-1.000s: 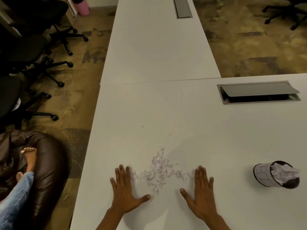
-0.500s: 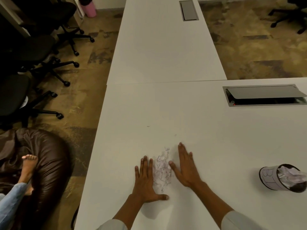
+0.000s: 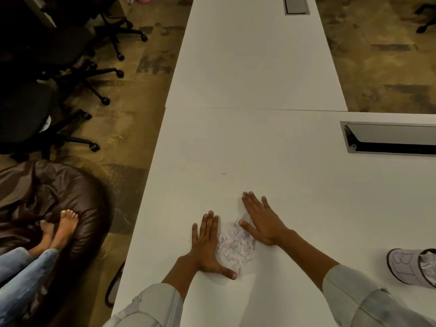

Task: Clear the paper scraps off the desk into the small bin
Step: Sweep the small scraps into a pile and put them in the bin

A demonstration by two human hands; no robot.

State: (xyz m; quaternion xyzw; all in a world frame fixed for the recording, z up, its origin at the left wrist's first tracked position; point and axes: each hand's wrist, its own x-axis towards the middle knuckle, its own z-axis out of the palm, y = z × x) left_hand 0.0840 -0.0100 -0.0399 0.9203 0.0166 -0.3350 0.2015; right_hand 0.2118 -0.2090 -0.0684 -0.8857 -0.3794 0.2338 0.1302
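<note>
A small heap of torn paper scraps (image 3: 236,244) lies on the white desk (image 3: 295,185) near its front edge. My left hand (image 3: 207,246) rests flat on the desk against the heap's left side, fingers apart. On the heap's upper right side my right hand (image 3: 262,220) lies flat, fingers spread, its thumb touching the scraps. Neither hand holds anything. The small bin (image 3: 412,267), a pale cylinder with pen marks, lies tipped on its side at the right edge of the view with crumpled paper inside.
A recessed cable tray (image 3: 389,140) with a lifted lid sits in the desk at the right. A second white desk (image 3: 254,55) extends away. Left of the desk are black office chairs (image 3: 47,90) and a brown beanbag (image 3: 47,197) with another person's bare feet on it.
Both hands have slid inward across the desk, pushing the spread scraps into one tight heap between them. The view has shifted left, so the bin sits nearer the right edge.
</note>
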